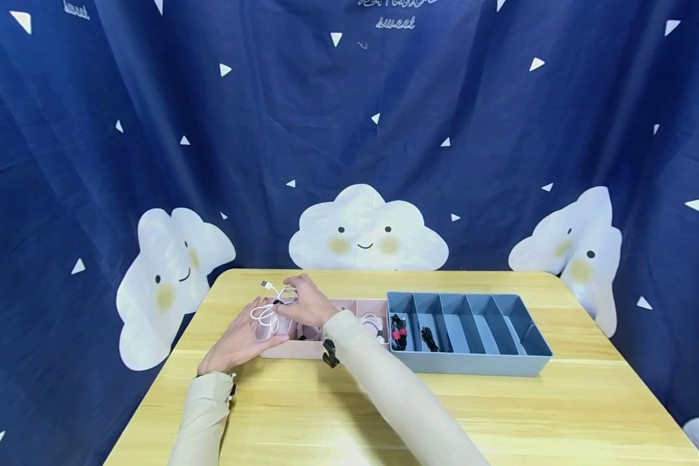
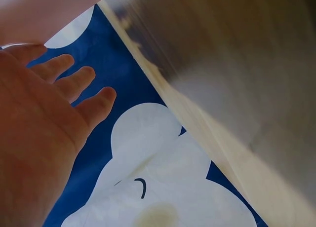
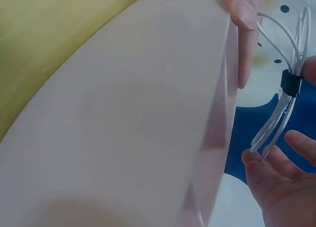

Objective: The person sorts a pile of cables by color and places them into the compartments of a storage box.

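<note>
A coiled white cable (image 3: 274,121), bound with a black strap, is held up over the left end of the pink divided box (image 1: 291,350). My right hand (image 1: 307,303) pinches this bundle between thumb and fingers. A pale USB plug (image 1: 267,285) sticks up from it in the head view. At the box's left end, my left hand (image 1: 241,336) rests against the side, its thumb at the front rim. In the left wrist view its fingers (image 2: 74,86) are stretched out. Another white cable (image 1: 373,323) lies in the box's right compartment. My right forearm hides part of the box.
A blue divided box (image 1: 472,364) adjoins the pink box on the right. A black cable with a red strap (image 1: 399,331) and a smaller black cable (image 1: 428,338) lie in its left compartments. Behind the wooden table (image 1: 303,421) hangs a dark blue curtain (image 1: 349,129).
</note>
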Motion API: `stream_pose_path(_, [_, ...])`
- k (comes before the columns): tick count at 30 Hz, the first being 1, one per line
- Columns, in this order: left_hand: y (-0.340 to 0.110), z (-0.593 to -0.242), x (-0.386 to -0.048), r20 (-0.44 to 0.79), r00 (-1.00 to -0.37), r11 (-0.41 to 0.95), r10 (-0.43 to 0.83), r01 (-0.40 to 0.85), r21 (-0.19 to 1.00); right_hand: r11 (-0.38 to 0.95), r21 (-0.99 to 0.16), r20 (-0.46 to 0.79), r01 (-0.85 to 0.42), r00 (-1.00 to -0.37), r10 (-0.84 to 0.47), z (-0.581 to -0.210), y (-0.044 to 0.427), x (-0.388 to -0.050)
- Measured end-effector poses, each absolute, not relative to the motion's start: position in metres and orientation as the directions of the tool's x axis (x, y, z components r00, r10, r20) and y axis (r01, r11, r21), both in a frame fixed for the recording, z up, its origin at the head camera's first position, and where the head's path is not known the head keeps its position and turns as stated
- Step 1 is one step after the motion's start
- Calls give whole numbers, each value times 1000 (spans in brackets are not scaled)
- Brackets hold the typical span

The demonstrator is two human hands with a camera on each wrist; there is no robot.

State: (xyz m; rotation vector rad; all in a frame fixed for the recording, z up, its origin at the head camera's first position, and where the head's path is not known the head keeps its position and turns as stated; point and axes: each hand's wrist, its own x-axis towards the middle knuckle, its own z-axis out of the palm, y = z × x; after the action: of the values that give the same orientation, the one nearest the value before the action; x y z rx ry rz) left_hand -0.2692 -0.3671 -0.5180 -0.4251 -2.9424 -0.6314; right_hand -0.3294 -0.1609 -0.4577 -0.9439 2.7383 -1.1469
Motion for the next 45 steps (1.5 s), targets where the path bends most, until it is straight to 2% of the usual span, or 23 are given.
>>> stream_pose_path(10, [-372,-520,-268,126,-966,875,225,258,409,562,-663,175,-494,-833,-525,-464,-164,-326])
stream_pose_path(45, [-373,-520,-268,125,-955,893,269,296,339,561,-609,181,-561,-787,-590,-476,-166,-324])
